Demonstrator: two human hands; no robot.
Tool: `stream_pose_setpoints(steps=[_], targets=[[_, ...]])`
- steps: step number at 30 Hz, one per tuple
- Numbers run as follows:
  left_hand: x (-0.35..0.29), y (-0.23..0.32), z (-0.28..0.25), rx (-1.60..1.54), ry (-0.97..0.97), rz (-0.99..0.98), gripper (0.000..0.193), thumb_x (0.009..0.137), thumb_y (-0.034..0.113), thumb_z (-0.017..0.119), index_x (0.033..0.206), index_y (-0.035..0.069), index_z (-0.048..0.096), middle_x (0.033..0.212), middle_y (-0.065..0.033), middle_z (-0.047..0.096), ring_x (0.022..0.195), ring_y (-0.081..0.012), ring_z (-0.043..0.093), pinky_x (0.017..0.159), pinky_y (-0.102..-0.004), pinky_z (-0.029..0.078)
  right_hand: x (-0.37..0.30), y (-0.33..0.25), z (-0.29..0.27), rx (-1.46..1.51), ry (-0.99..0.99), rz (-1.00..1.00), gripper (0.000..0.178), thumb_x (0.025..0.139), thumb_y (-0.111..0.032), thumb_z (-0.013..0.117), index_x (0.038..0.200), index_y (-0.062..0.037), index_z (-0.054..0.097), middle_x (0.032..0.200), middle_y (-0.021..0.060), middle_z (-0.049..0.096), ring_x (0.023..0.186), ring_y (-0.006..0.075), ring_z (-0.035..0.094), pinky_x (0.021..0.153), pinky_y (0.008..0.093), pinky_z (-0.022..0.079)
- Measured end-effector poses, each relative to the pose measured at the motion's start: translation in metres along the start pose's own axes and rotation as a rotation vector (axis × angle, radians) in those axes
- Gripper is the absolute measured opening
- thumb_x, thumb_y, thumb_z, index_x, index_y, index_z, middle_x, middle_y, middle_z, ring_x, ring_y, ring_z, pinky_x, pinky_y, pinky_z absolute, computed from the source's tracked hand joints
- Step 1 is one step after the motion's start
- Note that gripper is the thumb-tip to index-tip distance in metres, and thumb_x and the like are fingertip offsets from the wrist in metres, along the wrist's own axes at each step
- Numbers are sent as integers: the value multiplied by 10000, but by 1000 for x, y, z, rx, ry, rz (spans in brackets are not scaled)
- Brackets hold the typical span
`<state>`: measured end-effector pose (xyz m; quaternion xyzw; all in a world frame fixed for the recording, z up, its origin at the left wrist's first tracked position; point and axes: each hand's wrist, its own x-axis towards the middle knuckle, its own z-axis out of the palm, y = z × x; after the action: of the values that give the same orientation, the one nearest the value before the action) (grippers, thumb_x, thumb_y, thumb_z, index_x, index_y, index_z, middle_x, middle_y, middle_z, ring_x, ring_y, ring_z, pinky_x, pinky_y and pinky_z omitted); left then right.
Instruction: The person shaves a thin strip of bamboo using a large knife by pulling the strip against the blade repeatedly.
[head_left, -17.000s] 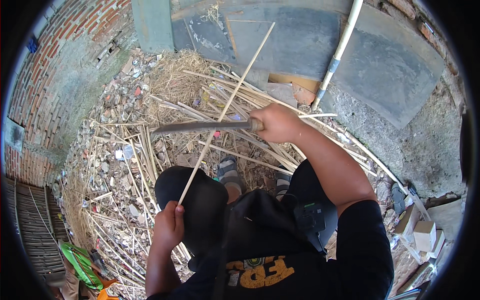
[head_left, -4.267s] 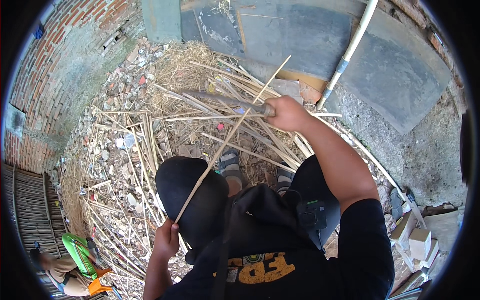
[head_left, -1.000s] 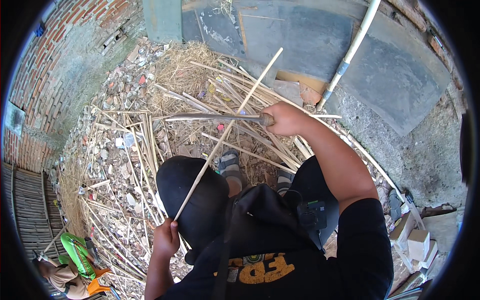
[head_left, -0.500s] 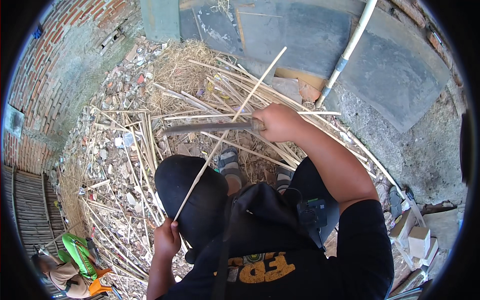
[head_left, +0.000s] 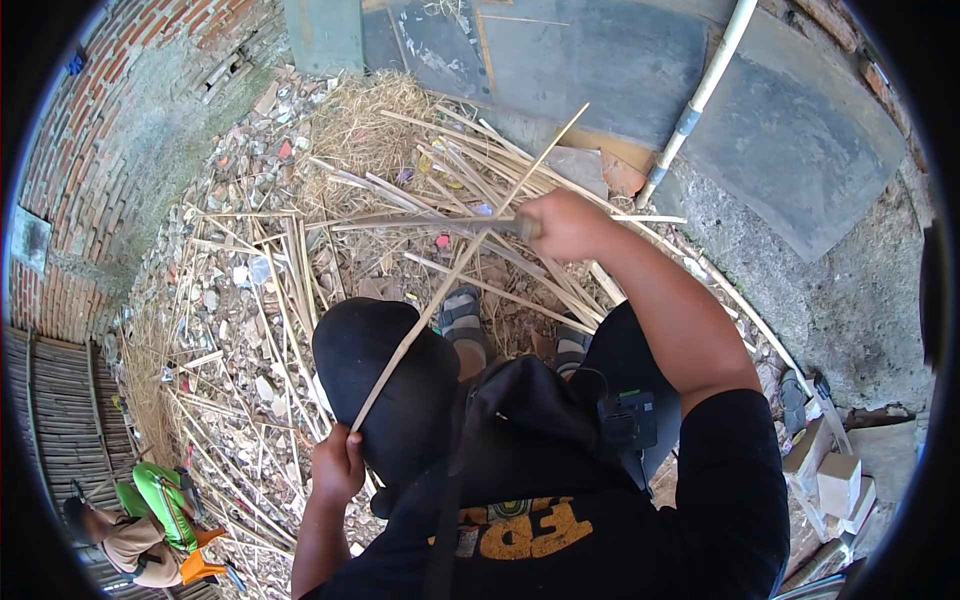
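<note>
My left hand (head_left: 337, 464) is closed around the near end of a long, thin bamboo strip (head_left: 408, 346). The strip slants over my left knee, away and to the right. In my right hand (head_left: 566, 226) is the handle of a machete (head_left: 420, 223), its long dark blade pointing left. The blade crosses the strip beyond the knee, seemingly against it. Under and beyond the blade lie several loose bamboo strips (head_left: 545, 283) on the rubble ground. My sandalled foot (head_left: 461, 318) stands just below the blade.
Dry straw (head_left: 371, 115) is heaped ahead, near dark panels (head_left: 600, 60) and a white pole (head_left: 697, 104). A brick wall (head_left: 75, 200) rises on the left. Another person (head_left: 140, 545) sits at lower left. Pale blocks (head_left: 838, 485) are stacked at right.
The machete has shifted slightly away along the strip with my right hand. My left hand keeps hold of the strip's near end, and the strip's far end has dipped a little rightward.
</note>
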<state>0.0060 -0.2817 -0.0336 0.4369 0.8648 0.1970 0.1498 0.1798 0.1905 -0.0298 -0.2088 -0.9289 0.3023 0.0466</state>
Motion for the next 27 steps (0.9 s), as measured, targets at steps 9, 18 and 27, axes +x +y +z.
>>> stream_pose_setpoints(steps=[9, 18, 27], targets=[[3, 7, -10, 0, -53, -19, 280, 1044, 260, 507, 890, 28, 533, 649, -252, 601, 652, -505, 606, 563, -536, 447, -6, -10, -4, -152, 140, 51, 197, 750, -128, 683, 943, -92, 702, 830, 193, 693, 806, 386, 681, 736, 490, 537], [1, 1, -5, -80, -50, -42, 274, 1041, 246, 514, 897, 15, 537, 672, -255, 605, 672, -492, 618, 570, -509, 455, 1, 11, -8, -8, 152, 42, 294, 775, -200, 767, 1024, -55, 709, 817, 218, 686, 796, 408, 677, 733, 474, 532], [-16, -6, -19, 113, 103, 23, 280, 918, 267, 697, 1027, 22, 616, 831, -184, 677, 736, -409, 669, 640, -489, 521, -5, 16, -13, -113, 229, -11, 382, 783, -248, 778, 1088, -30, 709, 866, 254, 689, 851, 414, 684, 788, 459, 538]])
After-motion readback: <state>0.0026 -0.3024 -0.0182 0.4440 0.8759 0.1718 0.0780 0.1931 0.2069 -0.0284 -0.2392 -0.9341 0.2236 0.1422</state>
